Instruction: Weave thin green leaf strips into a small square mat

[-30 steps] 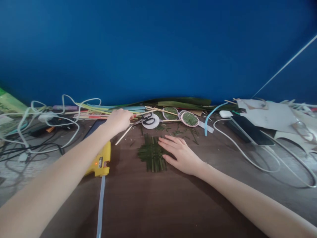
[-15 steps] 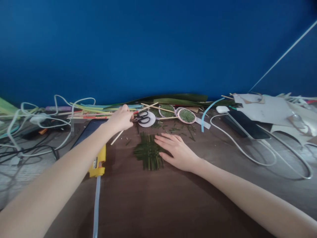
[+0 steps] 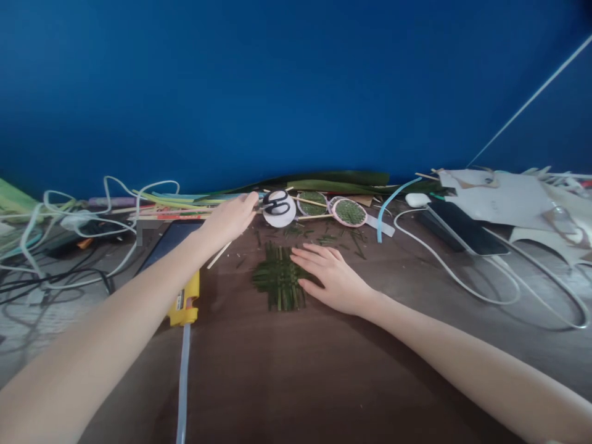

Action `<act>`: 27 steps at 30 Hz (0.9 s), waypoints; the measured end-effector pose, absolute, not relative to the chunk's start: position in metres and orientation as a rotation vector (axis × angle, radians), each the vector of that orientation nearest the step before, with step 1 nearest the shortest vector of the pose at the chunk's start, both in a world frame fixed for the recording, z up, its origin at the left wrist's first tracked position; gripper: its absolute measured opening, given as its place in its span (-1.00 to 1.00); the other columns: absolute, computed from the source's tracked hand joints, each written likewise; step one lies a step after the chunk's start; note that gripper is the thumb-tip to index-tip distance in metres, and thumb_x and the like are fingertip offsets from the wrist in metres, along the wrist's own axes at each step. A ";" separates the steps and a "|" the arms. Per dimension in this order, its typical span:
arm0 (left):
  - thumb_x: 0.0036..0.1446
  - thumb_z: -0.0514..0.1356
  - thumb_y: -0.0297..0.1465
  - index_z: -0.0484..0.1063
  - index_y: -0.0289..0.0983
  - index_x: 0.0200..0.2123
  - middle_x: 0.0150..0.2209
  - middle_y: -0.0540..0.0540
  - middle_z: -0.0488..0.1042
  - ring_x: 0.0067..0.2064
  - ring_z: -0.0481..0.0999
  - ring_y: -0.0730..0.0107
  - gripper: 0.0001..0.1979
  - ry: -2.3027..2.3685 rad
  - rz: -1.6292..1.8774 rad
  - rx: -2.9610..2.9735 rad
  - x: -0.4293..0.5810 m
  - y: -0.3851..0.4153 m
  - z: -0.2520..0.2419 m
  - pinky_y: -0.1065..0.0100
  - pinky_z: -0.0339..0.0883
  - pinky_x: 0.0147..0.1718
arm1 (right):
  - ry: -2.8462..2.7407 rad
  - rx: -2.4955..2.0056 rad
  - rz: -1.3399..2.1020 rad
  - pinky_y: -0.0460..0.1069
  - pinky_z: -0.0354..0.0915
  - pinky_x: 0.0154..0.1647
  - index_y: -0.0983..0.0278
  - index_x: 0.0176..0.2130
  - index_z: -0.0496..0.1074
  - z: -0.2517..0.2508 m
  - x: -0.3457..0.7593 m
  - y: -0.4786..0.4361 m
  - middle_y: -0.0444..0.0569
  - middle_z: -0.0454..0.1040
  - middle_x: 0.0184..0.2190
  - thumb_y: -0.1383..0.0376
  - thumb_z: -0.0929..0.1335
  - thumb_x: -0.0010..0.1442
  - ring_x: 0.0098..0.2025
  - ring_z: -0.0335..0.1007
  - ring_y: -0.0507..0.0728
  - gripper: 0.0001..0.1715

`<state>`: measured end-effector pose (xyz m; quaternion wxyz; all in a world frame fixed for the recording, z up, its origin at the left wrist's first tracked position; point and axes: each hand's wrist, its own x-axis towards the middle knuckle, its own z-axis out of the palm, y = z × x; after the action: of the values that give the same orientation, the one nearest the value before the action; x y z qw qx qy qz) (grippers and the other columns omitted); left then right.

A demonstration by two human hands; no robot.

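Observation:
My left hand (image 3: 234,217) reaches to the back of the table with its fingers closed on the blade end of a pair of scissors (image 3: 279,203). The black scissor handles point right and lie over a white disc (image 3: 279,219). A woven square of dark green leaf strips (image 3: 279,277) lies flat on the brown table (image 3: 277,382). My right hand (image 3: 330,277) rests open beside it, fingertips on its right edge.
Two round fans with green fill (image 3: 350,213) lie behind, with green scraps before them. On the left are a yellow glue gun (image 3: 189,302), a tablet (image 3: 169,246) and tangled white cables (image 3: 83,222). A phone (image 3: 467,228) and papers (image 3: 499,197) sit right.
My left hand and the scissors have moved slightly away and to the right, and the white disc has shifted a little. My right hand stays on the woven square.

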<state>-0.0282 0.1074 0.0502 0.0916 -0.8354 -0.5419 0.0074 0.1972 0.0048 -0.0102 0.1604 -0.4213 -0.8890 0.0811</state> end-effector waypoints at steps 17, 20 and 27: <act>0.14 -0.07 -0.50 0.24 -0.26 -0.31 -0.27 -0.07 0.36 -0.34 0.38 0.41 -0.87 -1.877 -0.545 -2.575 -0.031 0.055 0.076 0.36 0.23 -0.30 | -2.391 -1.204 0.411 0.19 0.03 0.15 0.24 0.09 0.19 -0.009 0.198 0.005 0.02 0.16 0.19 0.18 0.23 0.14 0.23 -0.02 0.20 -0.48; 0.10 0.02 -0.44 0.25 -0.21 -0.29 -0.31 -0.01 0.42 -0.32 0.42 0.38 -0.91 -1.970 -0.569 -2.632 -0.036 0.020 0.066 0.37 0.24 -0.31 | -2.164 -1.228 0.568 0.17 0.08 0.14 0.26 0.06 0.15 -0.007 0.199 0.005 0.06 0.20 0.15 0.28 0.24 0.10 0.18 0.07 0.18 -0.49; 0.13 -0.04 -0.36 0.31 -0.19 -0.36 -0.33 -0.04 0.42 -0.28 0.44 0.32 -0.84 -2.010 -0.550 -2.720 -0.040 -0.022 0.035 0.31 0.27 -0.23 | -2.010 -1.260 0.725 0.16 0.04 0.17 0.23 0.06 0.10 -0.006 0.201 0.006 0.03 0.21 0.09 0.46 0.16 0.02 0.16 0.08 0.14 -0.42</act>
<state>-0.0397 -0.0216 0.0347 -0.1421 -0.7858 -0.5806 -0.1588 0.2014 0.0058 -0.0062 0.3246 -0.4803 -0.7666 0.2763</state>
